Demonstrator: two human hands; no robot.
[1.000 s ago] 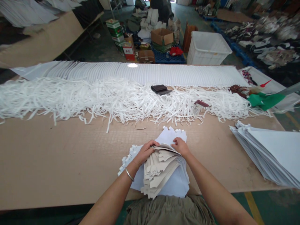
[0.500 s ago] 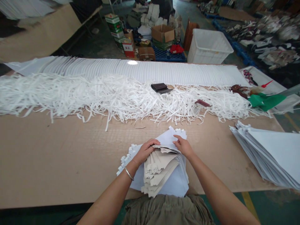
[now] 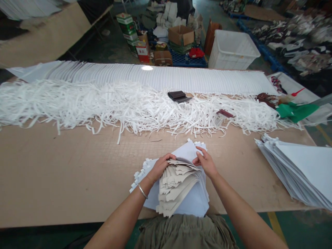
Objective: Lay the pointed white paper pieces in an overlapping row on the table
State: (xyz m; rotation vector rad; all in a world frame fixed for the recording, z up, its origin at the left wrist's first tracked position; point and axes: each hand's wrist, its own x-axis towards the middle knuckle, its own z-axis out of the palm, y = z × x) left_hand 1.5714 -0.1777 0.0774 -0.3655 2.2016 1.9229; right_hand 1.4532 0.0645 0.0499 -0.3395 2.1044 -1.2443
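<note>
Tabletop (image 3: 64,173) bears notched paper stack (image 3: 178,186) under left grip (image 3: 161,168).

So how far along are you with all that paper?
Looks done: the long overlapping row of white sheets and the tangled heap of thin white paper strips across the brown board table. In hand: your left hand and right hand are at a fanned stack of beige notched sheets. Seemingly still waiting: the thick fanned stack of white notched sheets at the right.
</note>
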